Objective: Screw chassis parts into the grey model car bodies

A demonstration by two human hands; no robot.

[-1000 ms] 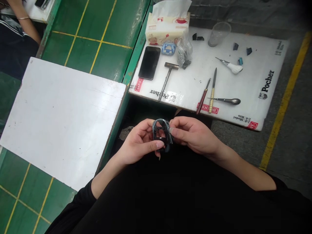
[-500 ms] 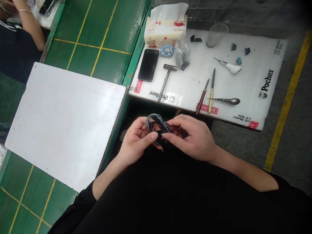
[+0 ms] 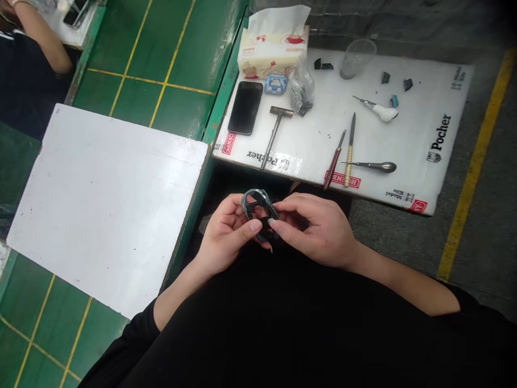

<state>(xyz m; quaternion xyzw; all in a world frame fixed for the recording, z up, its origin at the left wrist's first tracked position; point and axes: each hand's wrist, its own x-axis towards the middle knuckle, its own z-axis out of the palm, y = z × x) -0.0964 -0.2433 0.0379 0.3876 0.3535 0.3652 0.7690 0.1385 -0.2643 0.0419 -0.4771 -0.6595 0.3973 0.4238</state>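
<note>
Between my hands, just below the front edge of the white work board, is a dark grey and black ring-shaped part (image 3: pixel 256 193) with an open middle. My left hand (image 3: pixel 226 231) is closed around its left side, the thumb pressed on the near edge. My right hand (image 3: pixel 319 229) pinches its right side between thumb and fingers, where a dark slatted piece shows. My fingers hide much of the part's underside. Beyond it on the board lie a metal T-shaped tool (image 3: pixel 276 126), a red-handled tool (image 3: pixel 335 161), a file with a wrapped yellow handle (image 3: pixel 349 156) and a metal awl (image 3: pixel 382 166).
The printed white board (image 3: pixel 407 140) also carries a phone (image 3: pixel 244 108), a tissue pack (image 3: pixel 270 54), a blue case (image 3: pixel 276 84), a plastic bag (image 3: pixel 302 91), a clear cup (image 3: pixel 357 59) and a white-handled tool (image 3: pixel 383 112). A white panel (image 3: pixel 109 199) lies left. Another person's arm (image 3: pixel 44 37) shows top left.
My right thumb and fingers have shifted slightly on the right side of the part, and the slatted piece there sits closer to the ring. My left hand keeps its hold.
</note>
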